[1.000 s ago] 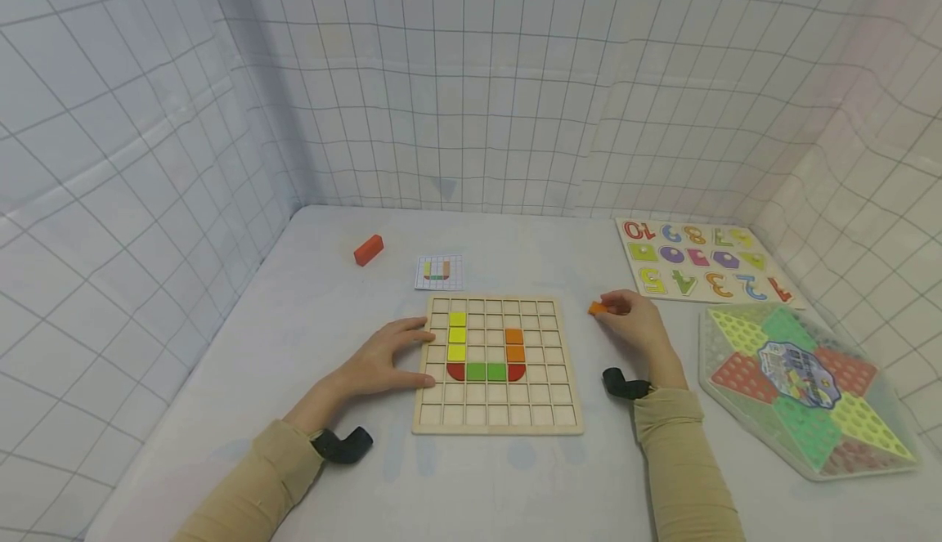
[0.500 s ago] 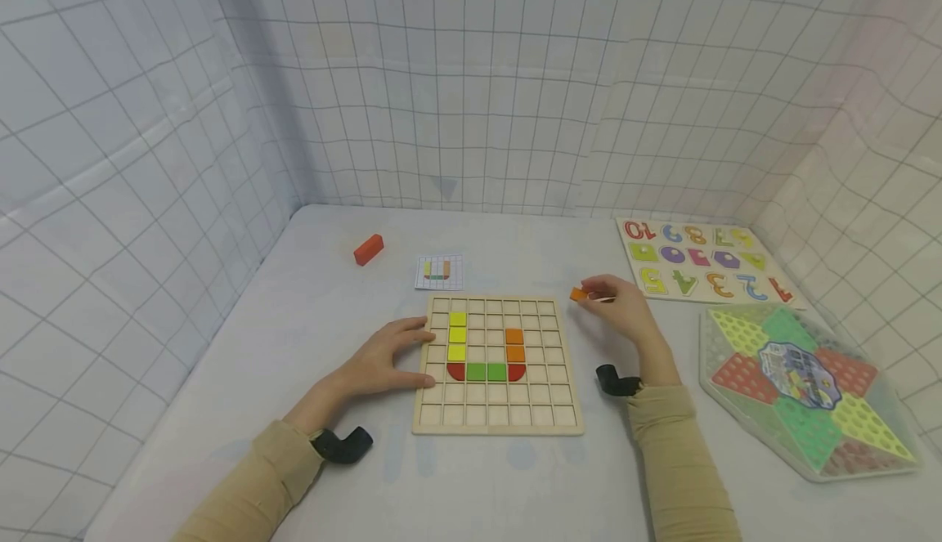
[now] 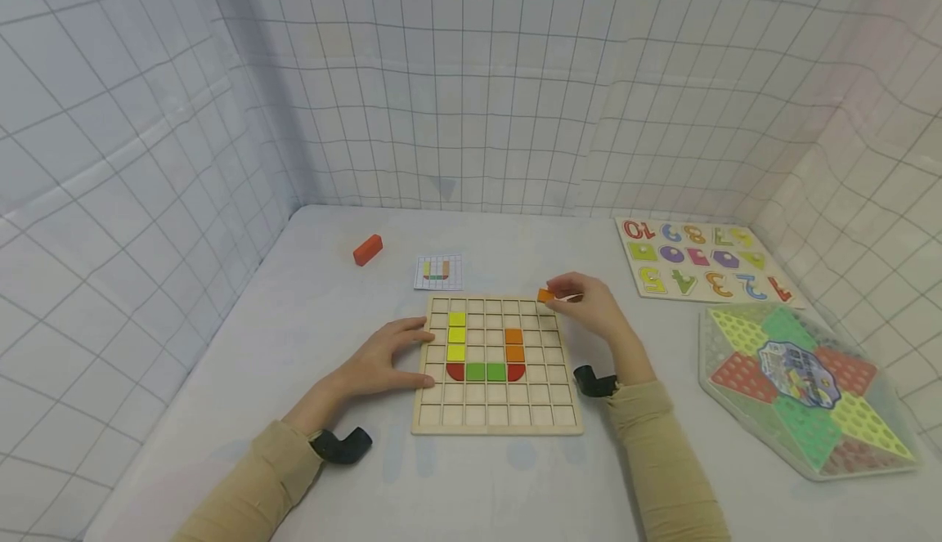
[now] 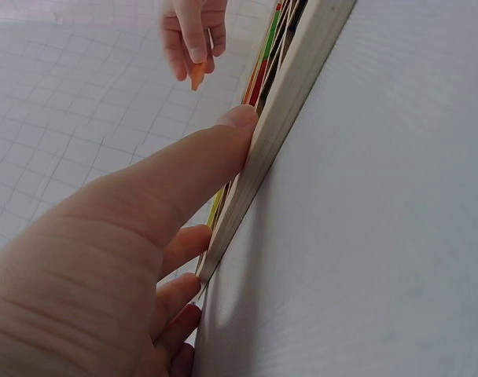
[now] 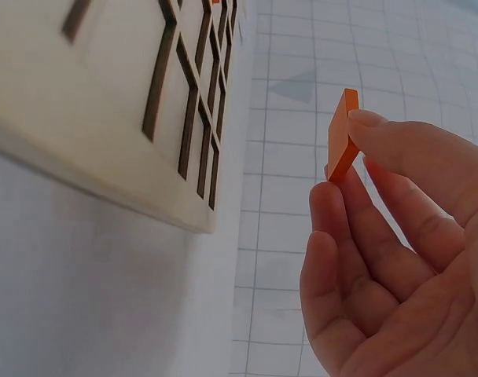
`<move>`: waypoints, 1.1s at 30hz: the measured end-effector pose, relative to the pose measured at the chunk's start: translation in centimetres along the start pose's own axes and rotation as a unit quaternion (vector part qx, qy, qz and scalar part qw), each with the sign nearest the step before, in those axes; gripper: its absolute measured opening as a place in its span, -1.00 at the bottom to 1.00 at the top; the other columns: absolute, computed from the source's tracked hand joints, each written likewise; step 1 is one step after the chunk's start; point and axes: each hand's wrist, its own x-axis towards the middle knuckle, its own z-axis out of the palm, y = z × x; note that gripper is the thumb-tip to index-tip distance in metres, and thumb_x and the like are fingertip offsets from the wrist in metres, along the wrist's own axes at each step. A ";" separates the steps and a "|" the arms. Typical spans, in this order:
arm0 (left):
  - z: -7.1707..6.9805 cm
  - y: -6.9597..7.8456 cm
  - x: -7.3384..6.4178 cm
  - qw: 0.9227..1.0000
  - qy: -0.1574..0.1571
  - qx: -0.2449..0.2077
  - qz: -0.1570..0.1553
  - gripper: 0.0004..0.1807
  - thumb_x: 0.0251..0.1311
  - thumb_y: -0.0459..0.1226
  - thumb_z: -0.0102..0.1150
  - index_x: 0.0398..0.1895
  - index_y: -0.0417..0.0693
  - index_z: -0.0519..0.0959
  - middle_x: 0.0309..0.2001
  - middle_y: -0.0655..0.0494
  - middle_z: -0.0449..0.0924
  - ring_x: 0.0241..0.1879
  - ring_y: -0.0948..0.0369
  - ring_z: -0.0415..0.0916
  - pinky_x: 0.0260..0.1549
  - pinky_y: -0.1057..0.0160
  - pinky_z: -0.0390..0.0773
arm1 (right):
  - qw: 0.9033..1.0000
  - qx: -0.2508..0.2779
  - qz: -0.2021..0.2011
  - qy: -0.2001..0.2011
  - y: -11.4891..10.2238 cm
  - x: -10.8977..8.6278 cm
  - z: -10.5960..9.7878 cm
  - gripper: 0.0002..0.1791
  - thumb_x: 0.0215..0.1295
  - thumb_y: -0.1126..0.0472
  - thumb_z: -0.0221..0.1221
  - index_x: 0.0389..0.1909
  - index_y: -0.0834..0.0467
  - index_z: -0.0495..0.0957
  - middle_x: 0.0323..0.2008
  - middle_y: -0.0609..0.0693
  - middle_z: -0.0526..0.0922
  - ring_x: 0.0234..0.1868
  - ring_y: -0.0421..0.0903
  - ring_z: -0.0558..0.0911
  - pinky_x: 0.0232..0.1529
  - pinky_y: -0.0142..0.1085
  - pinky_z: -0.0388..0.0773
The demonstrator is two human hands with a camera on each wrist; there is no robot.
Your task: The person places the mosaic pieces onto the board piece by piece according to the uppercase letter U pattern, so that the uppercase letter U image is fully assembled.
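Observation:
My left hand (image 3: 377, 360) rests at the left edge of a wooden grid board (image 3: 496, 430), thumb and fingertips touching its rim, fingers fairly straight. My right hand (image 3: 589, 306) pinches an orange square tile (image 5: 343, 140) between thumb and fingers, above the board's far right corner. In the grid, three yellow tiles (image 3: 457, 335) form a left column. Two orange tiles (image 3: 514, 345) make a shorter right column. Along the bottom, two green tiles (image 3: 486, 372) lie between a left red rounded piece (image 3: 456, 372) and a right red rounded piece (image 3: 517, 372).
A small pattern card (image 3: 439, 272) showing a coloured U lies beyond the board. Farther left is a red-orange block (image 3: 368, 250). At right are a number puzzle board (image 3: 702, 260) and a clear box with a star-shaped game board (image 3: 805, 391). Gridded cloth walls (image 3: 471, 76) enclose the table.
My right hand has carried the orange tile leftward, from beside the board to above its far right corner. The left hand stays at the board's edge. The placed tiles look the same.

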 end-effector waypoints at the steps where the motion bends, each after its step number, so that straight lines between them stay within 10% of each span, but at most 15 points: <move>1: 0.0 0.0 0.0 1.000 0.000 0.000 0.000 -0.28 -0.10 0.15 0.36 0.15 0.06 0.50 0.37 0.02 0.18 0.35 -0.04 0.06 0.23 -0.15 0.10 | 1.000 0.000 -0.002 -0.003 -0.1 0.1 0.2 -0.60 0.16 0.17 0.29 0.00 0.24 0.54 -0.06 0.11 0.61 -0.04 0.03 0.55 0.02 -0.12 0.47; 33: 0.0 0.1 0.0 1.000 0.002 -0.003 -0.002 -0.28 -0.10 0.15 0.36 0.15 0.05 0.50 0.36 0.00 0.18 0.35 -0.05 0.07 0.22 -0.16 0.11 | 0.994 -0.026 -0.046 -0.099 0.5 1.5 4.4 -0.71 0.17 0.21 0.29 -0.08 0.16 0.59 -0.13 0.01 0.62 -0.09 -0.05 0.58 -0.02 -0.19 0.50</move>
